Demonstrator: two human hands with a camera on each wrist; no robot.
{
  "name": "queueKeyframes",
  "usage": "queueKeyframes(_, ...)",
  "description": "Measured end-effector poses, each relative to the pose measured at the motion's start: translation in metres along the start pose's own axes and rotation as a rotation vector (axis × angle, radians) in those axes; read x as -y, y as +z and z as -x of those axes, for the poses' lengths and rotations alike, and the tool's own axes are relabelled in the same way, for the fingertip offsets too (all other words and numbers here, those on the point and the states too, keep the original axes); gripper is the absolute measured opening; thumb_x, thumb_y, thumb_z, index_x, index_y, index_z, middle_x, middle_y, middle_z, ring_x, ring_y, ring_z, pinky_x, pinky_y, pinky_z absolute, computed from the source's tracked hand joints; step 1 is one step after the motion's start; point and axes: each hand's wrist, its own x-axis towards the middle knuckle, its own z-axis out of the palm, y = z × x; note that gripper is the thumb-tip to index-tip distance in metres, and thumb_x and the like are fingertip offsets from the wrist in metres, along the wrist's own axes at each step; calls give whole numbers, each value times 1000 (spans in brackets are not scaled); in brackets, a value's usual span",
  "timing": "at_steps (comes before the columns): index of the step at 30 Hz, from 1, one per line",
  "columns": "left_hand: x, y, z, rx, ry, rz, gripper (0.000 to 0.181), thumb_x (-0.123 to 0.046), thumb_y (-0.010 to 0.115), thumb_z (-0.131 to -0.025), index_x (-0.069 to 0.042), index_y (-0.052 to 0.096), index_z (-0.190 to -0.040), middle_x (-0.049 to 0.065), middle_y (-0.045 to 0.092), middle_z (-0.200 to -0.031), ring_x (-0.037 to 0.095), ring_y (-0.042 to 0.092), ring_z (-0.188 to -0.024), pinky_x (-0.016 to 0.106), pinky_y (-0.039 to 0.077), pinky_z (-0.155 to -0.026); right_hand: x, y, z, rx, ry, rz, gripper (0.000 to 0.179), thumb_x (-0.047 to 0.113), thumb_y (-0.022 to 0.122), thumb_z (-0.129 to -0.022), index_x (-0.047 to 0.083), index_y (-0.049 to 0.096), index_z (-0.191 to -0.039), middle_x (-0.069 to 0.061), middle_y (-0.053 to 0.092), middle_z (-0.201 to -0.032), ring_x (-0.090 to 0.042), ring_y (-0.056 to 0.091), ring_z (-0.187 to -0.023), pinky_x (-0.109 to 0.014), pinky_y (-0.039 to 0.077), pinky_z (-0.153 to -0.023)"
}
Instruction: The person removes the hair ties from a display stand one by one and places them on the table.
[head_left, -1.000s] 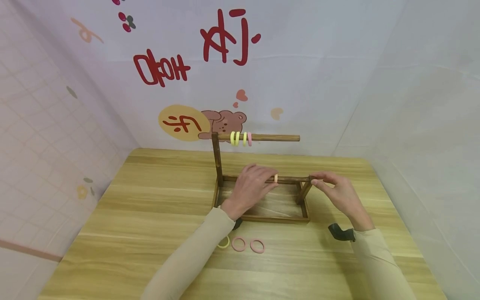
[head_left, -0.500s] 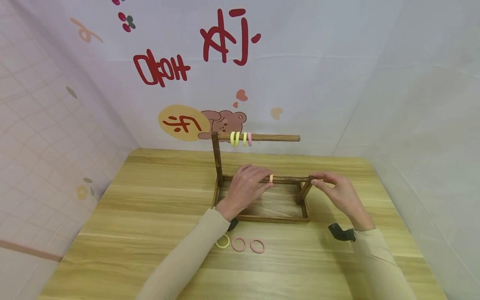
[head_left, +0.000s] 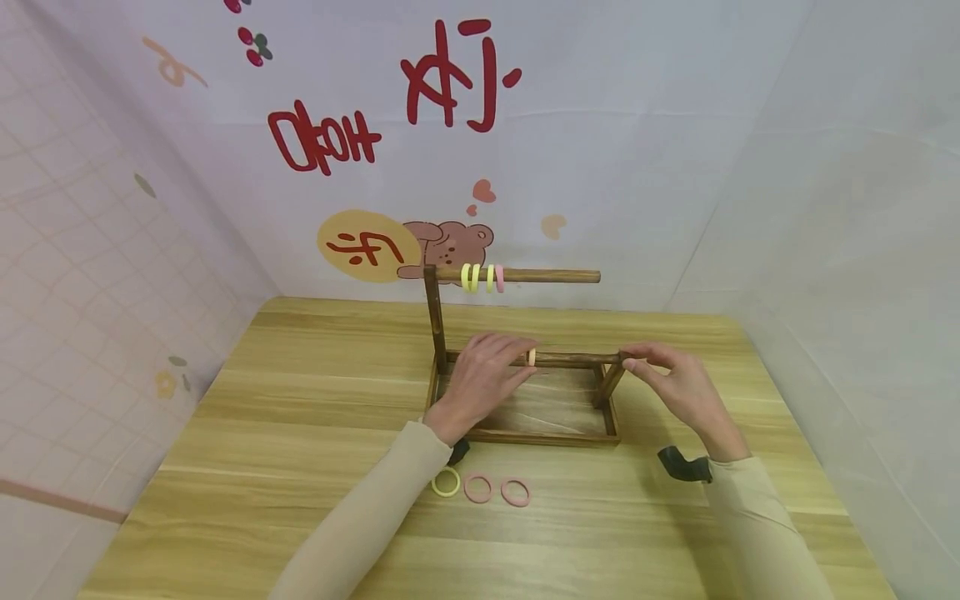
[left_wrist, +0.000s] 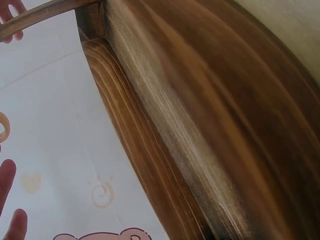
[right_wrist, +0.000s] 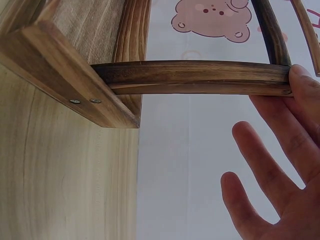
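Head view: pale ring (head_left: 532, 357) around lower rod (head_left: 573, 360), pinched between left fingers (head_left: 517, 343); right fingers (head_left: 651, 352) grip short post (head_left: 611, 383).

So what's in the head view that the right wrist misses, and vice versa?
Head only: left grip on the pale ring, four rings on the upper bar, three rings on the table. Right wrist only: two screw heads in the end of the rack. Both: right grip pinching the top of the short post, and the bear print.
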Motion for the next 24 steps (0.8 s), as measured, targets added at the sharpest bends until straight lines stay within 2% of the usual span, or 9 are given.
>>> queueKeyframes(5, 2, -3, 4, 22, -45, -3, 47, -27, 89, -84, -10, 73, -126, 4, 76, -120, 20, 72, -107, 42, 51, -106, -2, 0, 0, -1, 1, 9, 34, 37, 64, -105, 13, 73, -128, -12, 73, -126, -42, 61, -124, -66, 47, -98)
queueKeyframes(11, 4, -7, 7, 16, -85, 40, 43, -24, 90, -83, -8, 73, -119, 5, 76, -115, 21, 72, -104, 43, 51, -106, -2, 1, 1, 0, -1, 4, 35, 37, 64, -104, 12, 72, -128, -12, 72, -127, -43, 61, -124, -67, 47, -98)
queueKeyframes(18, 7, -14, 14, 4, -94, 50, 39, -22, 89, -84, -7, 73, -116, 6, 77, -113, 21, 73, -103, 43, 51, -105, -2, 1, 0, 2, -7, -2, 32, 34, 64, -105, 12, 73, -127, -13, 73, -125, -43, 62, -122, -67, 47, -98)
queueKeyframes(24, 9, -20, 22, -11, -57, 48, 35, -21, 88, -85, -8, 74, -114, 5, 77, -110, 21, 73, -102, 42, 54, -101, -1, 1, 0, 1, 6, -8, 34, 35, 64, -105, 12, 72, -128, -14, 72, -126, -43, 62, -123, -67, 48, -98)
